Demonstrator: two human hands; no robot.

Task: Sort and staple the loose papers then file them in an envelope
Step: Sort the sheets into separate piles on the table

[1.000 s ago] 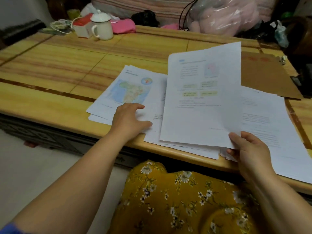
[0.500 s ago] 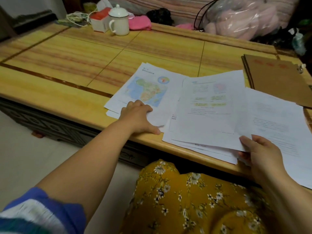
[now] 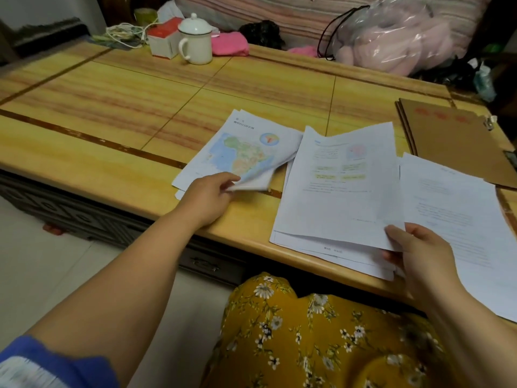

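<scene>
The sorting step was judged to be in hand, with no stapling or filing yet begun and no stapler clearly made out. The thin stack of white sheets topped by a coloured map page [image 3: 246, 152] lay on the yellow, wood-grained tabletop [image 3: 112, 119], and its near right corner was pinched and curled upward between the fingers of the left hand [image 3: 208, 198]. A second stack of white printed sheets with green text boxes [image 3: 344, 186] lay just beside it to the right, its near edge hanging over the tabletop's front rim, and its lower right corner was pinched between thumb and fingers of the right hand [image 3: 419, 253]. A third spread of plain white text sheets [image 3: 453, 219] lay further right, partly under the second stack. The brown cardboard envelope [image 3: 453, 144] lay flat at the far right, touching those sheets. The next move was judged to call for squaring each stack's edges so that no sheet would slip off the front rim. Ample bare tabletop was offered to the left and beyond the papers, a white lidded mug [image 3: 195, 43] standing well apart at the far edge.
</scene>
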